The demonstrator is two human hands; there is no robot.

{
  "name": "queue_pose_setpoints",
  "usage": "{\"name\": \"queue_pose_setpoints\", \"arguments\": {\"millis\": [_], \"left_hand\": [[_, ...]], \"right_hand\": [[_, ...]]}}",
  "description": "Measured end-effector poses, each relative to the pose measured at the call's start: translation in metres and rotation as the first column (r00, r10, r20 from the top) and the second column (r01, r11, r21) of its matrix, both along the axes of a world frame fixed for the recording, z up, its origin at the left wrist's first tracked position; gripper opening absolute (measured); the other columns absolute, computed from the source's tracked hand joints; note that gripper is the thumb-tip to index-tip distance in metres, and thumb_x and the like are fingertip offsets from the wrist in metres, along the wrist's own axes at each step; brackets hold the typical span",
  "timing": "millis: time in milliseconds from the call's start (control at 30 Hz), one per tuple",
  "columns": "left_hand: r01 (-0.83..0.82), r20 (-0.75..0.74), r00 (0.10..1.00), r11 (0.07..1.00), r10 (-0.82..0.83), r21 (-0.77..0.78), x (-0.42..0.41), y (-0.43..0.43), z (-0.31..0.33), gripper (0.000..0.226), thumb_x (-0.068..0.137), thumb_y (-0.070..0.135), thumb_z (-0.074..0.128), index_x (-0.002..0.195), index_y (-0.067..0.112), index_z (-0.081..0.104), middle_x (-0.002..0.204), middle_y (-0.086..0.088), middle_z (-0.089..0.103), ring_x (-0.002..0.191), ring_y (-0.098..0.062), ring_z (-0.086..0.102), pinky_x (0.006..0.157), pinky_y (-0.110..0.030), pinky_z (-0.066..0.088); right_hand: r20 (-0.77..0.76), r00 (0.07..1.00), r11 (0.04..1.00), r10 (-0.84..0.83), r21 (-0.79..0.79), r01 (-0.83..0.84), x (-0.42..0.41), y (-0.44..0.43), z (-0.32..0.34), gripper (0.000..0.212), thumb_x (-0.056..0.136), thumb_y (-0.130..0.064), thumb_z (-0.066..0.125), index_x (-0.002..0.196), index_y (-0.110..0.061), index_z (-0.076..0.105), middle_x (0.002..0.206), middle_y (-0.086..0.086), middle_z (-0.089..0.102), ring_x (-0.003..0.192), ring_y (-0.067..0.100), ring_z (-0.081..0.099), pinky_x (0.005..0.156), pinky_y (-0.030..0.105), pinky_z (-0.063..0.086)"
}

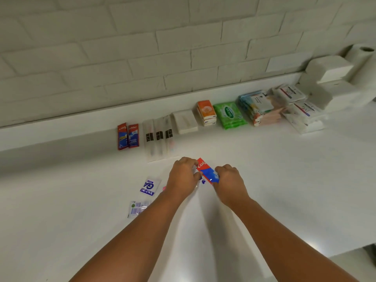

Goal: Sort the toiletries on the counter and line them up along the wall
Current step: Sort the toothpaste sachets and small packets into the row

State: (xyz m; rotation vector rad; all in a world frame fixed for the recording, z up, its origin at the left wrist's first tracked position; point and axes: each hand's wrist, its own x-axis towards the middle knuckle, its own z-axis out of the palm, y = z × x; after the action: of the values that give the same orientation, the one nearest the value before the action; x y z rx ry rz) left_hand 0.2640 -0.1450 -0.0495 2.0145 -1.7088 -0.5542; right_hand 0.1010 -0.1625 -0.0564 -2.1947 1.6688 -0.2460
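Toothpaste sachet [207,173] is pinched over the middle of the bench [284,180], my left grip [183,176] and right grip [230,180] each curled on one end. Mid-sort, I judge: next it needs carrying far and left, laid beside the two matching sachets [128,136] against the wall [142,58].

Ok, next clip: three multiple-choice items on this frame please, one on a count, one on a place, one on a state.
1. How many Colgate packs lie in the row along the wall? A) one B) two C) four.
2. The green wipes pack lies A) left of those B) right of the orange tissue packs C) apart from the row.
3. The third Colgate pack is A) lying untouched B) leaning on the wall C) held by both hands.
Answers: 1 B, a pair at the row's left end; 2 B, it lies beside the orange stack; 3 C, left hand and right hand grip its ends.
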Motion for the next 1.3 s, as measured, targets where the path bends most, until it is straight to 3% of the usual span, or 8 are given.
{"name": "queue_pose_setpoints", "arguments": {"millis": [233, 500, 633, 733, 867, 1000, 1133, 1300], "left_hand": [[0.005, 0.229, 0.972, 0.987, -0.043, 0.163, -0.018, -0.022, 0.004, 0.073, 0.084, 0.044, 0.075, 0.146, 0.025, 0.043, 0.143, 0.001, 0.051, 0.126, -0.022, 0.045, 0.106, -0.038, 0.043], [0.007, 0.312, 0.946, 0.969, -0.087, 0.248, -0.027, -0.04, 0.013, 0.056, 0.079, 0.038, 0.077, 0.129, 0.029, 0.054, 0.117, 0.001, 0.064, 0.112, -0.023, 0.053, 0.097, -0.037, 0.043], [-0.035, 0.081, 0.996, 0.989, 0.023, 0.143, -0.027, -0.037, 0.016, 0.028, 0.09, 0.032, 0.07, 0.116, 0.023, 0.064, 0.108, 0.0, 0.07, 0.098, -0.02, 0.062, 0.092, -0.039, 0.052], [-0.037, -0.122, 0.992, 0.999, 0.041, 0.034, -0.026, -0.029, 0.027, 0.012, 0.093, 0.025, 0.069, 0.103, 0.02, 0.068, 0.096, 0.005, 0.069, 0.09, -0.016, 0.063, 0.081, -0.029, 0.052], [-0.072, -0.286, 0.957, 0.993, 0.044, -0.088, -0.012, -0.018, 0.048, 0.01, 0.093, 0.022, 0.07, 0.103, 0.021, 0.069, 0.091, 0.007, 0.068, 0.082, -0.009, 0.062, 0.076, -0.022, 0.049], [-0.135, -0.413, 0.909, 0.981, 0.065, -0.142, 0.014, -0.006, 0.061, 0.016, 0.093, 0.023, 0.07, 0.108, 0.018, 0.07, 0.094, 0.005, 0.07, 0.085, -0.006, 0.065, 0.074, -0.013, 0.051], [-0.262, -0.627, 0.77, 0.954, 0.114, -0.148, 0.052, 0.009, 0.062, 0.018, 0.09, 0.015, 0.073, 0.108, 0.015, 0.073, 0.096, -0.003, 0.076, 0.09, -0.013, 0.071, 0.081, -0.024, 0.057], [-0.331, -0.593, 0.765, 0.943, 0.251, -0.028, 0.104, 0.033, 0.046, 0.012, 0.09, 0.016, 0.073, 0.101, 0.02, 0.076, 0.086, 0.003, 0.078, 0.077, -0.01, 0.073, 0.074, -0.022, 0.056]], "right_hand": [[0.005, 0.999, 0.992, 0.036, 0.119, -0.037, -0.01, -0.017, -0.001, 0.038, 0.083, -0.025, 0.074, 0.112, -0.013, 0.054, 0.108, 0.009, 0.054, 0.087, 0.02, 0.057, 0.078, 0.028, 0.053], [0.005, 0.996, 0.983, 0.091, 0.158, -0.091, -0.017, -0.032, -0.003, 0.041, 0.083, -0.021, 0.072, 0.118, -0.01, 0.054, 0.112, 0.011, 0.057, 0.093, 0.023, 0.059, 0.08, 0.031, 0.053], [0.077, 0.996, 0.981, 0.052, 0.182, -0.066, -0.022, -0.033, -0.004, 0.045, 0.08, -0.019, 0.075, 0.12, -0.012, 0.056, 0.115, 0.009, 0.057, 0.099, 0.024, 0.061, 0.086, 0.032, 0.054], [0.212, 0.977, 0.984, -0.014, 0.179, -0.025, -0.024, -0.033, -0.005, 0.03, 0.084, -0.017, 0.071, 0.112, -0.014, 0.061, 0.107, 0.006, 0.06, 0.092, 0.02, 0.06, 0.08, 0.03, 0.052], [0.433, 0.893, 0.987, -0.121, 0.152, 0.06, -0.014, -0.027, -0.003, 0.01, 0.089, -0.016, 0.063, 0.099, -0.017, 0.064, 0.088, -0.003, 0.062, 0.078, 0.016, 0.058, 0.068, 0.02, 0.045], [0.555, 0.825, 0.982, -0.11, 0.188, 0.005, 0.014, -0.016, 0.012, 0.008, 0.091, -0.019, 0.065, 0.096, -0.014, 0.069, 0.079, -0.006, 0.063, 0.066, 0.006, 0.056, 0.061, 0.014, 0.039], [0.667, 0.732, 0.959, -0.143, 0.277, -0.065, 0.057, -0.007, 0.031, 0.003, 0.09, -0.009, 0.065, 0.09, -0.008, 0.068, 0.066, -0.007, 0.061, 0.047, -0.002, 0.055, 0.053, 0.012, 0.04], [0.698, 0.703, 0.932, -0.136, 0.331, -0.148, 0.116, -0.01, 0.041, 0.007, 0.089, -0.006, 0.065, 0.083, -0.01, 0.069, 0.062, -0.009, 0.06, 0.046, -0.004, 0.051, 0.051, 0.011, 0.038]]}}
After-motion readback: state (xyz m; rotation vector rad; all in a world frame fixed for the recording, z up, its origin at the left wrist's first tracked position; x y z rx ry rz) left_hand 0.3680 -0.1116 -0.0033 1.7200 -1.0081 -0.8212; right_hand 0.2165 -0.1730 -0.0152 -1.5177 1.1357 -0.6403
